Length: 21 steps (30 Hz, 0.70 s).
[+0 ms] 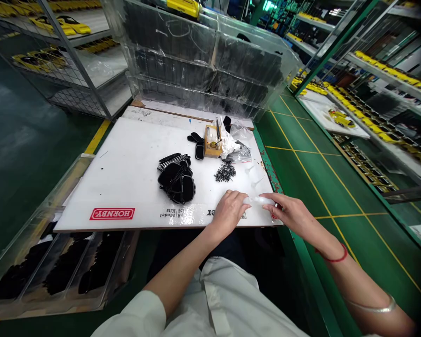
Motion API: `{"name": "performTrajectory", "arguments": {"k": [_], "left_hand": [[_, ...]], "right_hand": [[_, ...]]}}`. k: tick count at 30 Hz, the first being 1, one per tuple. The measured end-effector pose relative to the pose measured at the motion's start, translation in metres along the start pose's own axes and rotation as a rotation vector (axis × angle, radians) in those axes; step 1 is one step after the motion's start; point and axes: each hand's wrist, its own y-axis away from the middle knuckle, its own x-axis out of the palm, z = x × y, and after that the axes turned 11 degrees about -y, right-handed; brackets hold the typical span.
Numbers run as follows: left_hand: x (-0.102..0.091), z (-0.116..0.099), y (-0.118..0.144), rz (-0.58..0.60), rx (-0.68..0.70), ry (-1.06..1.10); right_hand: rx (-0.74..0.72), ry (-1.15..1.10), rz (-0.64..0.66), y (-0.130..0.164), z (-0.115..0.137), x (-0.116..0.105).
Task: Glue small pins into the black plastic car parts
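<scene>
Toy factory: racks of yellow model cars (342, 119)

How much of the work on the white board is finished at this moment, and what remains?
Done: nothing assembled can be told apart on the white board. In hand: the left hand and right hand together hold a small clear bottle at the board's near edge. Left: a heap of black flat parts and a pile of small dark screws lie untouched.

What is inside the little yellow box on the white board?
The small yellow cardboard box is open at the top, with a thin dark stick-like tool poking out and something roundish inside. Its walls hide whatever lies deeper. Crumpled clear plastic bags sit beside it.
</scene>
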Motion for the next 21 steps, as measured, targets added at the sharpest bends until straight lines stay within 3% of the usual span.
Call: {"name": "performTrajectory", "arguments": {"k": [21], "left_hand": [[-0.0006,0.0001,-0.001,0.017,-0.006,0.002]], "right_hand": [[-0.027,0.087,0.059,-0.0031,0.0032,-0.0074]]}}
